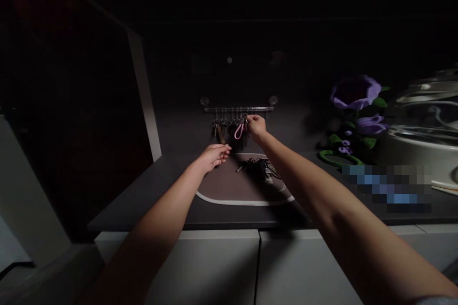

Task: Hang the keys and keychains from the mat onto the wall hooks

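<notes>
A clear rack bar [239,109] with hooks is fixed to the dark wall, and several key rings hang from it. My right hand [256,126] is closed in a pinch at a key ring [244,116] with a pink loop strap [239,131], at the right part of the row. My left hand [214,156] is lower and to the left, its fingers loosely stretched out, just beneath a hanging brown strap [221,135]. Whether its fingertips touch that strap I cannot tell. On the brown mat [222,181] below lies a dark bunch of keys [246,165].
The mat with its pale border lies on a dark countertop [143,195] above white cabinets [214,262]. To the right stand purple artificial flowers [358,93] and a white pot-like container [422,152] with a clear top. A blurred-out patch [390,188] covers something before them.
</notes>
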`<state>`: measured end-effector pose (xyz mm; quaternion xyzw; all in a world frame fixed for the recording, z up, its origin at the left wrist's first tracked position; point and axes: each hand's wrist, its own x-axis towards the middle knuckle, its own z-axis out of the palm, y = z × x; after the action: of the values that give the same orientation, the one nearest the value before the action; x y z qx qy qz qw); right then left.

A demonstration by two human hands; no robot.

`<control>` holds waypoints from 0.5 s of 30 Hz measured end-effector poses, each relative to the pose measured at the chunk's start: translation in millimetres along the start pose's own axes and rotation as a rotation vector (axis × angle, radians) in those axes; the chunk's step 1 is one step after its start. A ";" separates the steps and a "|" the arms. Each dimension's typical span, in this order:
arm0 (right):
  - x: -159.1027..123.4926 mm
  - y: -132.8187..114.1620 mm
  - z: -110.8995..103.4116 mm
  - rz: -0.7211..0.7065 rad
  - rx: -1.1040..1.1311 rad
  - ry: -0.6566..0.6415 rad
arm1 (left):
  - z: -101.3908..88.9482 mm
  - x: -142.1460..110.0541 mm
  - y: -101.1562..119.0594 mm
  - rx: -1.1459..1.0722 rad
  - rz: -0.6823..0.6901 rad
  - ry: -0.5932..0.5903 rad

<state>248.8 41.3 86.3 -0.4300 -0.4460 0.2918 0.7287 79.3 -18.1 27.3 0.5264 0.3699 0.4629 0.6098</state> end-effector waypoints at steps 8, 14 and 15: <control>11.9 -0.9 7.5 0.030 -0.141 0.112 | -1.6 1.1 -0.7 -0.006 0.001 -0.010; 12.1 -2.2 8.6 0.052 -0.162 0.140 | -1.7 0.8 -0.1 -0.011 -0.004 -0.012; 12.4 -1.9 8.5 0.051 -0.171 0.143 | -1.6 0.6 0.0 -0.011 -0.004 -0.014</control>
<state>246.7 53.6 94.9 -0.5215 -0.4053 0.2396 0.7116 78.0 -17.1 27.0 0.5255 0.3643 0.4599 0.6161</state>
